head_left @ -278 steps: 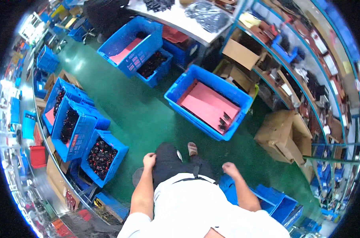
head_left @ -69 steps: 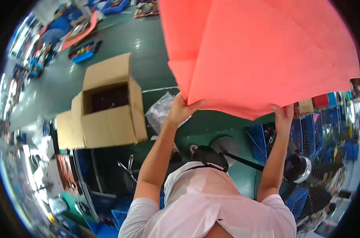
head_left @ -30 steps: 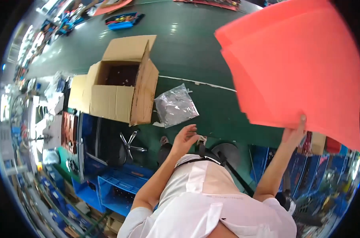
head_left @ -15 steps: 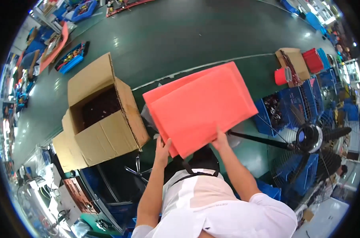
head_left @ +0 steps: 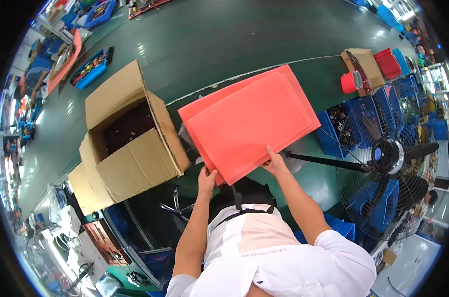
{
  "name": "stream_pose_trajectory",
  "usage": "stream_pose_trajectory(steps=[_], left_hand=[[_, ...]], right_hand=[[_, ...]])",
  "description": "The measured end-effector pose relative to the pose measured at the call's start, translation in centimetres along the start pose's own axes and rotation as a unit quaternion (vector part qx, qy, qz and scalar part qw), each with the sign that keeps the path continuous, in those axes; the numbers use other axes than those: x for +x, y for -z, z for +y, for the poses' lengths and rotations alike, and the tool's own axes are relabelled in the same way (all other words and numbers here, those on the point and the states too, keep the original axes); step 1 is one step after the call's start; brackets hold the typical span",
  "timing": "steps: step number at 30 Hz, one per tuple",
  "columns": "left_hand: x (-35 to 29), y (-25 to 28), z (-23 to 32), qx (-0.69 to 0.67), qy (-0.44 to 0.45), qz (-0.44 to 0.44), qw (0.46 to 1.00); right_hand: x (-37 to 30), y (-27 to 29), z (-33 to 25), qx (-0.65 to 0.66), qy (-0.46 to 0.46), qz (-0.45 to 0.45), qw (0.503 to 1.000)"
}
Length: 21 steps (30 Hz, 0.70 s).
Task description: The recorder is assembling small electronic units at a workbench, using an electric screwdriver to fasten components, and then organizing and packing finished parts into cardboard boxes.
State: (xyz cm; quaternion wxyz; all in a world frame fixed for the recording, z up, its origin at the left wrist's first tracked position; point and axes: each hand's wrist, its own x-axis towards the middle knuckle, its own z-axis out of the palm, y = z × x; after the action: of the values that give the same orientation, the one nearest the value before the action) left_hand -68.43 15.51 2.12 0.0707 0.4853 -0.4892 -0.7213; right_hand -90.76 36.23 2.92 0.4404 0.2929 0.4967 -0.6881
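Red sheets (head_left: pixel 251 126) lowered from overhead; both hands regripped near edge.

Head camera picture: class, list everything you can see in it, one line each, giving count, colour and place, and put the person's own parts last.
foam sheets: two, salmon pink, stacked, held at the centre
cardboard box: one, brown, open, dark contents, left of the sheets
standing fan: one, black, at right
blue crates: several, at right, behind the fan
red bin: one, upper right
floor: green
left hand: grips the sheets' near edge
right hand: grips the sheets' near edge
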Motion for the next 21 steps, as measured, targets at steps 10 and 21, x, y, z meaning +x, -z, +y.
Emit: stream_pose_trajectory(steps=[10, 21], left_hand=[[-4.0, -1.6, 4.0, 0.026, -0.127, -0.018, 0.991], [-1.8, -2.8, 5.1, -0.008, 0.014, 0.011, 1.0]], right_hand=[[-6.3, 0.4, -0.7, 0.013, 0.169, -0.052, 0.984], [-5.0, 3.8, 0.5, -0.05, 0.022, -0.033, 0.998]])
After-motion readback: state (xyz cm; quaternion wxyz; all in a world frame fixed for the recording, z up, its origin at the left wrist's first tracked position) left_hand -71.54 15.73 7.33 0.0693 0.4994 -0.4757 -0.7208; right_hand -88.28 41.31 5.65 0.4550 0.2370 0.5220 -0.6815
